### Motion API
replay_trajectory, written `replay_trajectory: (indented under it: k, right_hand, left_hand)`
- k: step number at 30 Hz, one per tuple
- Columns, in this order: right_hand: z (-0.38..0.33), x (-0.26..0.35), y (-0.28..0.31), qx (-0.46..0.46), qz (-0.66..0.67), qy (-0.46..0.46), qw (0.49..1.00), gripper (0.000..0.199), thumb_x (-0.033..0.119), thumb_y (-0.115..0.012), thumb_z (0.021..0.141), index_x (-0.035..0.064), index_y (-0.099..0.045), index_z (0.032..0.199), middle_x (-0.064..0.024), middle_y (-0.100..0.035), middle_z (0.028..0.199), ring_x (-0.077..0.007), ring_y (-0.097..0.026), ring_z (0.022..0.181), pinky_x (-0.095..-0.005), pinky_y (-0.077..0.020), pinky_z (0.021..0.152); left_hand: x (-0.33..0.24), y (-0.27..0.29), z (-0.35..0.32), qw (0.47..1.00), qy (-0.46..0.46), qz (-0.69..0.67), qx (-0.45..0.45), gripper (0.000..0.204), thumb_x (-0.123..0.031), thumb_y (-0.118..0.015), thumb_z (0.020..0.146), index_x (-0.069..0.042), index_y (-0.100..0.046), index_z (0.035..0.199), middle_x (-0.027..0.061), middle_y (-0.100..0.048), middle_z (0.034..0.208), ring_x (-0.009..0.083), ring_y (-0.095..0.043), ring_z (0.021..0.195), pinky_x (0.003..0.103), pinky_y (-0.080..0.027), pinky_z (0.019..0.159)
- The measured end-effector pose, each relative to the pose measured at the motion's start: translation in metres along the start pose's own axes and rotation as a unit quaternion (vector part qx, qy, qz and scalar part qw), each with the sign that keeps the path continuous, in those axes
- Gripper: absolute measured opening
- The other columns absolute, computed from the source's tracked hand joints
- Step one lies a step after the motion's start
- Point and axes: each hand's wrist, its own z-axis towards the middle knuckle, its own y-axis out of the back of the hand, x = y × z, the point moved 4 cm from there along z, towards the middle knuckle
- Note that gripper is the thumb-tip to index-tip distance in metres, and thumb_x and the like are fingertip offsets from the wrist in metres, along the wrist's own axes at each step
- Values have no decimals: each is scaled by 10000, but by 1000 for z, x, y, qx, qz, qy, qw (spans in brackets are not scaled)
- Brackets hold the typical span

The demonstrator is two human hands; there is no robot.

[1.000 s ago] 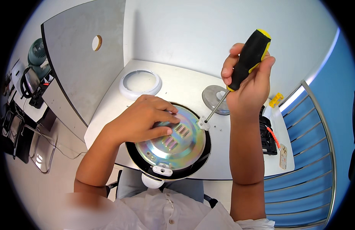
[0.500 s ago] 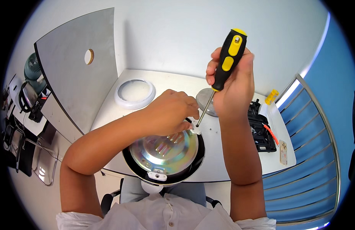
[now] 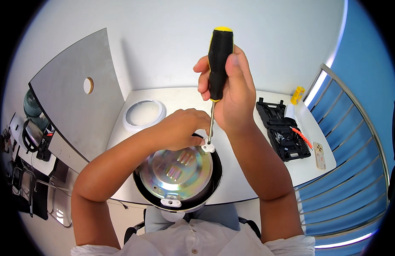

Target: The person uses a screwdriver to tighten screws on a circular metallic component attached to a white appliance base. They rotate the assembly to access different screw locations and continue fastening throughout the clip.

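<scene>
My right hand (image 3: 233, 89) is closed round the black and yellow handle of a screwdriver (image 3: 221, 64), held nearly upright. Its shaft runs down to a white bracket (image 3: 208, 147) at the far right edge of a round iridescent metal plate (image 3: 176, 173). The tip meets the bracket at a hole. Beside the shaft, my left hand (image 3: 187, 128) has its fingers curled with the thumb low by the bracket; what they pinch is hidden. The plate sits inside a dark round shell (image 3: 214, 187), tilted over the table's near edge. A second white bracket (image 3: 170, 202) is on its near side.
A white ring-shaped frame (image 3: 144, 114) lies on the white table (image 3: 244, 183) at the back left. To the right are an open black tool case (image 3: 287, 143), an orange-red rod (image 3: 301, 137), a phone (image 3: 319, 155) and a yellow object (image 3: 297, 95). A grey panel (image 3: 74, 102) stands left; metal railing (image 3: 355, 136) right.
The view has shifted. The screwdriver handle has turned in my right hand and stands more upright, its tip still at the bracket. My left hand stays by the bracket.
</scene>
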Motion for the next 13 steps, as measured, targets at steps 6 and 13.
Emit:
replay_trajectory:
  k: [6,13]
  right_hand:
    - [5,-2,-1,28,19,1,999,406,379,-353,1006,23,-385,1198,-190,-603,907,-141,-543,609,-248,-441,517]
    - [9,2,-1,42,11,22,999,417,390,-359,1002,22,-387,1196,-196,-603,912,-145,-544,603,-258,-442,519]
  left_hand:
    - [-10,8,0,998,-18,-65,14,210,-52,-675,738,-68,-646,946,83,-607,1060,287,-542,1051,401,-425,912]
    - [-12,10,1,997,-17,-71,17,225,-31,-662,743,-67,-650,965,108,-602,1117,287,-534,1100,401,-418,940]
